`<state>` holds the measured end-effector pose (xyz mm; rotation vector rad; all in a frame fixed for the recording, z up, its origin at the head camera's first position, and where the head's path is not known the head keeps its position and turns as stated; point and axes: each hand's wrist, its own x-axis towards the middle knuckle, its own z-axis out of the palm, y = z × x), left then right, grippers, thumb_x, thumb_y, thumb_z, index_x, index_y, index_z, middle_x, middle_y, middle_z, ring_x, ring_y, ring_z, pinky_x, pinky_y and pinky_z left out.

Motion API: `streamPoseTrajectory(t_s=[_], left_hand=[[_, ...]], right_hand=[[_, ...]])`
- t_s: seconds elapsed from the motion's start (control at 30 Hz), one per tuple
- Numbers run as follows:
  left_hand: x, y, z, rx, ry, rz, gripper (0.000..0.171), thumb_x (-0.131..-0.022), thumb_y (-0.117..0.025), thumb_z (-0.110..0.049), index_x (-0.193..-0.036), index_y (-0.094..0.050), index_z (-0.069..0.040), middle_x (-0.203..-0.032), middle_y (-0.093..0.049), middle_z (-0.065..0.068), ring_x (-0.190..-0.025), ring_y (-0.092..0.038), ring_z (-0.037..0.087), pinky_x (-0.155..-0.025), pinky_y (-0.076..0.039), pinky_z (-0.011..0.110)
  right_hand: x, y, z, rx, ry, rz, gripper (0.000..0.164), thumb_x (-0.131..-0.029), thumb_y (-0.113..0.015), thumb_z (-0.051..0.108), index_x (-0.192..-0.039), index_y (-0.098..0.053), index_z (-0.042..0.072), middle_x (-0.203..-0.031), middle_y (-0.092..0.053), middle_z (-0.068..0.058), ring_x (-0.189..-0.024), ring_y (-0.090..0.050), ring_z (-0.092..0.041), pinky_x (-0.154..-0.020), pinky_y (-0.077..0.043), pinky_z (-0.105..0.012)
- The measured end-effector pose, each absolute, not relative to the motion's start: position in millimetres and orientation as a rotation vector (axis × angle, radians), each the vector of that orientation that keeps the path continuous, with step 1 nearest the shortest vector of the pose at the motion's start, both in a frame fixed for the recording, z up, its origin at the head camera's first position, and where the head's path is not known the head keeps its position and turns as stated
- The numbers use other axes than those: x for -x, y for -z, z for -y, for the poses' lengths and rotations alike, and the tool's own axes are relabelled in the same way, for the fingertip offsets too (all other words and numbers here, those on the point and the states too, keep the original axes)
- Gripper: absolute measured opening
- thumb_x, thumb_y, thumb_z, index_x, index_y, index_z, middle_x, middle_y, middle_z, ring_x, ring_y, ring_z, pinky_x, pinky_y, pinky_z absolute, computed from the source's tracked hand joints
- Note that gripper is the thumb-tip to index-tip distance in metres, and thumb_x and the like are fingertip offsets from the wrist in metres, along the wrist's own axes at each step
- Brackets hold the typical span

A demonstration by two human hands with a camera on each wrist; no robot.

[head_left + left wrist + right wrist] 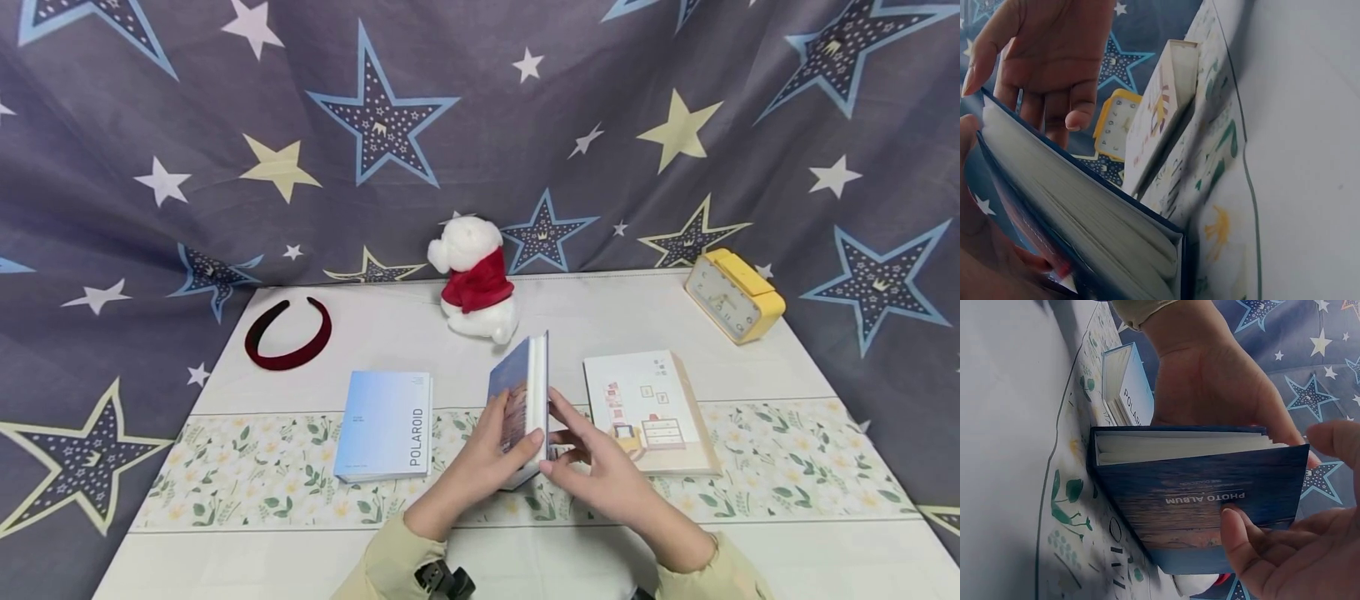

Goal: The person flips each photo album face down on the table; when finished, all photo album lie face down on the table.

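We see the left hand [483,454] gripping the photo album [536,383], thumb across the pale page edges, fingers flat on a glossy cover! The right hand [600,475] meets the opposite cover, its fingers loosely spread and bent, one fingertip right by the printed "PHOTO ALBUM". So both hands are on it, one to each side, and the album is upright, pages toward us, above the leafy floral band of the tablecloth [787,546]. We get a lovely look at that thick block of cream leaves between stiff, dark blue boards, with a sunset-toned water scene across the cover.

Left of it lies the smooth, pale blue POLAROID album [378,421], a neat rectangle; to the right, the cream illustrated book [630,383], drawn with furniture. Behind, we spot a fluffy white plush toy [461,242] in a red garment [480,283], a dark red arched headband [288,360] over on the left, and a boxy yellow clock [723,300] at far right, all before softly creased, star-printed fabric [480,108].
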<state>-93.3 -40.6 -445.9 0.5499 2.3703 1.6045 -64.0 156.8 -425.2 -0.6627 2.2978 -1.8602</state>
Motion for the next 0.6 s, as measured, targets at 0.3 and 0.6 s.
streamPoseTrajectory(t_s=[0.3,0.6], left_hand=[[94.4,440.4,40.8,-0.51,-1.691,-2.239,0.108,-0.09,-0.053,-0.064,-0.153,-0.002,0.007,-0.157,-0.02,0.023,-0.145,-0.021,0.033,-0.115,-0.02,0.052],[95.2,434.1,44.0,-0.317,-1.683,-2.244,0.091,-0.089,-0.059,-0.053,-0.157,-0.014,-0.011,-0.157,-0.024,0.021,-0.14,-0.029,0.041,-0.108,-0.03,0.059]], right_hand=[[62.4,424.4,-153.5,0.787,1.811,-2.319,0.081,-0.09,-0.068,0.007,-0.156,-0.021,0.009,-0.157,-0.03,-0.014,-0.116,-0.058,-0.025,-0.079,-0.055,-0.033],[62.0,426.3,-151.1,0.901,1.637,-2.438,0.084,-0.089,-0.071,0.013,-0.157,-0.021,0.013,-0.155,-0.035,-0.008,-0.118,-0.056,-0.02,-0.082,-0.055,-0.037]])
